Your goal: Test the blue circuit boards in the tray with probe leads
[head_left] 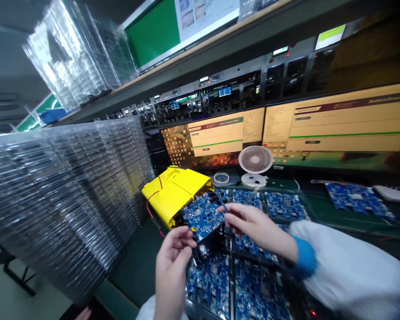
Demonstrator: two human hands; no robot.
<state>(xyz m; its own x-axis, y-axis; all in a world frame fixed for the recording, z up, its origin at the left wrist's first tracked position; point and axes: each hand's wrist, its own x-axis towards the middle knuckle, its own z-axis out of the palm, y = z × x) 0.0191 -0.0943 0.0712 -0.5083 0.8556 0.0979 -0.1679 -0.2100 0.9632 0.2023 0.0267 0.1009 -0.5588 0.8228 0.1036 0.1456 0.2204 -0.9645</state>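
Observation:
A blue circuit board [203,215] slants out from the end of a yellow plastic housing [176,189], with a black part below it. My right hand [248,222] pinches a thin dark-blue stick-like tool [222,203] over the board's right side. My left hand [173,262] is at the board's near left corner, its curved fingers and thumb apart; whether they touch the board is unclear. A red wire [150,211] runs down the housing's left side toward the left hand. Beneath lies a clear divided tray [232,280] of several blue boards [260,280].
Stacked clear plastic trays [63,191] rise on the left. Behind the work stand two monitors [216,138], a small white fan [255,161] and a tape roll [221,178]. More blue boards [356,198] lie right. A shelf [200,58] crosses above. Another person's fingers [84,314] show bottom left.

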